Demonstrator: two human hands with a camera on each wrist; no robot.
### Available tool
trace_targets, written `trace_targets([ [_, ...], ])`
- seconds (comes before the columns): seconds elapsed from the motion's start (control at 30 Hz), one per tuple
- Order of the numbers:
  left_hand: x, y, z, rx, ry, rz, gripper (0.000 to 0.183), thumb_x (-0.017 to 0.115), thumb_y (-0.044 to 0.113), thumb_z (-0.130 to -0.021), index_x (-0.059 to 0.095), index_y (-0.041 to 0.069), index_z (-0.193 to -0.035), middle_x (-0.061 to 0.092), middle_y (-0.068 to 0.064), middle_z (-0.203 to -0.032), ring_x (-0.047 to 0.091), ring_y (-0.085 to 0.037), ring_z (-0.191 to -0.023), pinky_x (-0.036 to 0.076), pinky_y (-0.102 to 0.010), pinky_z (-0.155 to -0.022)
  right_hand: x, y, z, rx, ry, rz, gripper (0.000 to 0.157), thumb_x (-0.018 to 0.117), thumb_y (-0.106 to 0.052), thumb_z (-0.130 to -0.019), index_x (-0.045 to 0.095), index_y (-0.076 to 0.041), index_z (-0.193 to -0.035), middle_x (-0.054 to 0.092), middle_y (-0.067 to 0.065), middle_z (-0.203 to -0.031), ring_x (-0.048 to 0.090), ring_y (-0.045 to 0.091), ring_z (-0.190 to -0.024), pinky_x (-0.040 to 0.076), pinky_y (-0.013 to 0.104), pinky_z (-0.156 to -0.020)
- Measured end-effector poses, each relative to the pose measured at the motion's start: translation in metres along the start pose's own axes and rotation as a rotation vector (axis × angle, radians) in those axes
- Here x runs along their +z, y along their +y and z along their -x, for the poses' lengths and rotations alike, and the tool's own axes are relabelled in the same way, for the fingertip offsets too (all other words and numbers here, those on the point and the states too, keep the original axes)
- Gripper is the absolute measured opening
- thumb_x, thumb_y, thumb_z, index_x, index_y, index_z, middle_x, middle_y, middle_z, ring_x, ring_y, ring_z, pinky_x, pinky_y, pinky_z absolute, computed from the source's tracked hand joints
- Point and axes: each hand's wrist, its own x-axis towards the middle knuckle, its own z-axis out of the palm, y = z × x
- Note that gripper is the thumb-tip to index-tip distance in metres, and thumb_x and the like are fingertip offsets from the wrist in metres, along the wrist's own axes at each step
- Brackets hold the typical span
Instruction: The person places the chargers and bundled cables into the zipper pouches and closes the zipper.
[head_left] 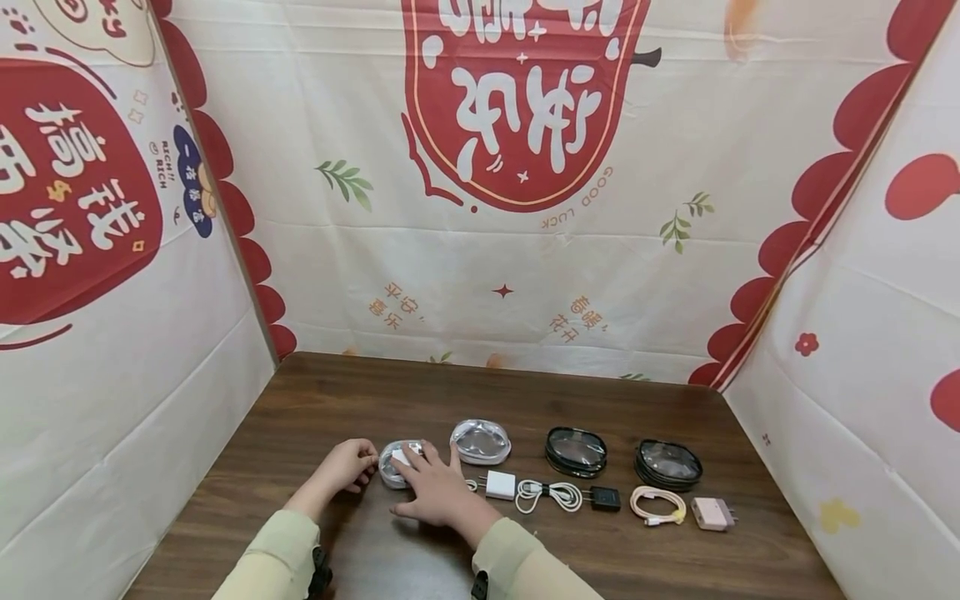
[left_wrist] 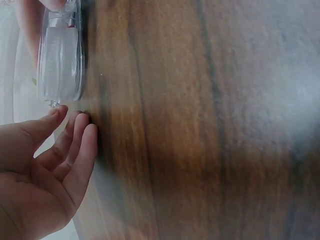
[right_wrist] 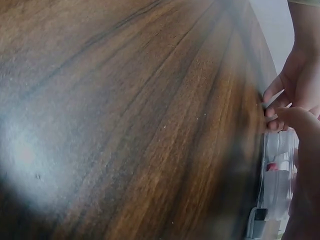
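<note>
A clear oval pouch with a white charger plug inside lies on the table, partly covered by my right hand. The fingers of that hand are spread and rest on the pouch top. At the pouch's left end, my left hand pinches a small zipper pull between thumb and fingertips. The left wrist view shows the pouch from its side, with white contents behind the clear wall. In the right wrist view the pouch is largely behind my right hand.
Another clear pouch and two black-rimmed pouches stand in a row to the right. Before them lie a white plug, a white cable, a black plug, a pink cable and a pink plug.
</note>
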Motion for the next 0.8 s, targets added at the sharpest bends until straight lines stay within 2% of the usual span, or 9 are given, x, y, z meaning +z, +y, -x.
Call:
trace_targets([
  [0.3,0.002,-0.003,0.003,0.059,-0.006,-0.034,0.016,0.057,0.005,-0.097,0.059,0.005,-0.081,0.056,-0.007,-0.074,0.057,-0.019,-0.061,0.051,-0.032,-0.048,0.012,0.002,-0.002,0.018,-0.012,0.038,0.082,0.055,-0.071,-0.082,0.029,-0.038,-0.152,0.024,-0.008,-0.159,0.020,0.024,-0.145,0.012,0.067,-0.108],
  [0.47,0.001,-0.004,0.008,0.065,-0.017,-0.029,0.016,0.059,0.004,-0.096,0.059,0.006,-0.080,0.056,-0.006,-0.074,0.057,-0.018,-0.062,0.051,-0.032,-0.049,0.013,0.001,-0.001,0.019,-0.008,0.035,0.082,0.055,-0.071,-0.082,0.028,-0.038,-0.153,0.022,-0.008,-0.159,0.019,0.024,-0.145,0.008,0.066,-0.110],
  [0.63,-0.002,-0.004,0.014,0.072,-0.067,-0.036,0.015,0.059,0.004,-0.096,0.060,0.007,-0.081,0.056,-0.005,-0.075,0.057,-0.018,-0.064,0.051,-0.032,-0.051,0.014,0.001,-0.001,0.021,-0.017,0.016,0.081,0.055,-0.070,-0.083,0.028,-0.037,-0.153,0.020,-0.007,-0.160,0.017,0.025,-0.146,0.005,0.065,-0.111],
  [0.8,-0.005,-0.004,0.019,0.126,-0.126,-0.041,0.012,0.060,0.002,-0.094,0.062,0.005,-0.082,0.058,-0.004,-0.073,0.055,-0.018,-0.065,0.050,-0.031,-0.050,0.015,0.001,-0.002,0.021,-0.019,0.007,0.082,0.055,-0.070,-0.083,0.029,-0.036,-0.153,0.017,-0.007,-0.161,0.016,0.026,-0.146,0.005,0.064,-0.111],
])
